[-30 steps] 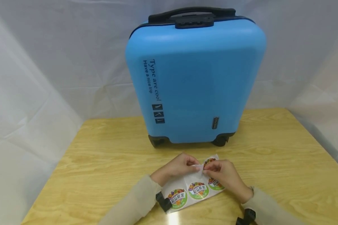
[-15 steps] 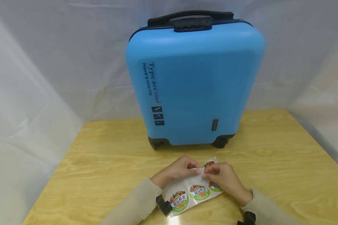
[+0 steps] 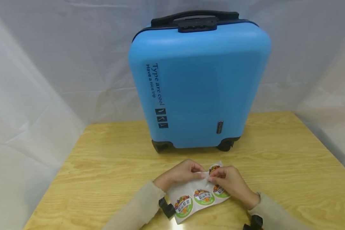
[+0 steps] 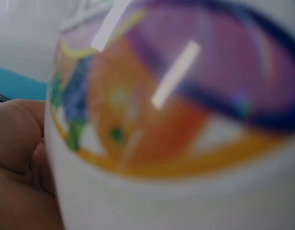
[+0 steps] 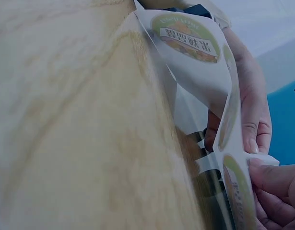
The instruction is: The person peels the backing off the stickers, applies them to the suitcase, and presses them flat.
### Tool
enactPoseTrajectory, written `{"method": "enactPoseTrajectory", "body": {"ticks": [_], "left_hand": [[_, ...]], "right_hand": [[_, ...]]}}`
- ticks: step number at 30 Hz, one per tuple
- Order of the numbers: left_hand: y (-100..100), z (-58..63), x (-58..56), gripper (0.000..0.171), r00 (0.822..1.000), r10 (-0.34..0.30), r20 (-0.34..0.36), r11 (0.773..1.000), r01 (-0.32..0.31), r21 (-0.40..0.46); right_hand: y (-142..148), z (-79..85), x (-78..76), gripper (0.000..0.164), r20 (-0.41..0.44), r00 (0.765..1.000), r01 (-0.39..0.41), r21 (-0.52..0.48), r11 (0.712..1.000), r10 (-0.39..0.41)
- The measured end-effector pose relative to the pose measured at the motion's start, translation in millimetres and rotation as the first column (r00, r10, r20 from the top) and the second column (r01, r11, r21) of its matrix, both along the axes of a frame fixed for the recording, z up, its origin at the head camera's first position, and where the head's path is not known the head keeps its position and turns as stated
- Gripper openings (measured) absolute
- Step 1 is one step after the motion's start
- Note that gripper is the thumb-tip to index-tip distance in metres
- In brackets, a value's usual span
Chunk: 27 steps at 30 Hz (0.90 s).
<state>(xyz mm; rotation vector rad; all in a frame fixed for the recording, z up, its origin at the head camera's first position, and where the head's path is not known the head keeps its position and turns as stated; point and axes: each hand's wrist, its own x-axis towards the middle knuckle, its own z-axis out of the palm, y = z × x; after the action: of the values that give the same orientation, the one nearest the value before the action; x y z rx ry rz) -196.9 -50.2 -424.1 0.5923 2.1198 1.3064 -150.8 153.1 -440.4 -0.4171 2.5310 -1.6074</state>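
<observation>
A white sheet of round fruit stickers (image 3: 180, 190) is held over the front of the table by both hands. My left hand (image 3: 181, 172) grips its far edge, thumb on top. Close beside it, my right hand (image 3: 229, 181) pinches the sheet near a small raised white flap (image 5: 263, 158), seen in the right wrist view. Several stickers with fruit pictures and a green lower band show; one sticker (image 3: 214, 167) pokes out beyond the right fingers. In the left wrist view a blurred sticker (image 4: 137, 110) fills most of the frame. The sheet bends upward in the right wrist view.
A blue suitcase (image 3: 195, 92) with a black handle (image 3: 195, 14) stands upright at the back of the wooden table (image 3: 103, 159), just beyond the hands. White cloth (image 3: 60, 64) hangs behind and at the sides. Black wrist mounts (image 3: 166, 208) sit at the cuffs.
The head view has tilted slightly, so suitcase and hands appear a little lower. Both hands keep their hold, close together. The sheet's near left corner has shifted a little.
</observation>
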Motion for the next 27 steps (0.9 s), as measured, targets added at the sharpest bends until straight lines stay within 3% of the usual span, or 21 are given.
{"method": "enactPoseTrajectory", "body": {"ticks": [14, 27], "left_hand": [[-4.7, 2.9, -6.6, 0.015, 0.999, -0.009, -0.036, 0.999, 0.007, -0.044], [-12.3, 6.6, -6.1, 0.018, 0.999, 0.037, 0.008, 0.998, -0.036, -0.044]], "right_hand": [[6.5, 7.3, 2.4, 0.018, 0.054, 0.998, 0.039, 0.014, 0.999, -0.039], [18.0, 7.5, 2.5, 0.024, 0.126, 0.992, 0.036, -0.070, 0.997, -0.027]]}}
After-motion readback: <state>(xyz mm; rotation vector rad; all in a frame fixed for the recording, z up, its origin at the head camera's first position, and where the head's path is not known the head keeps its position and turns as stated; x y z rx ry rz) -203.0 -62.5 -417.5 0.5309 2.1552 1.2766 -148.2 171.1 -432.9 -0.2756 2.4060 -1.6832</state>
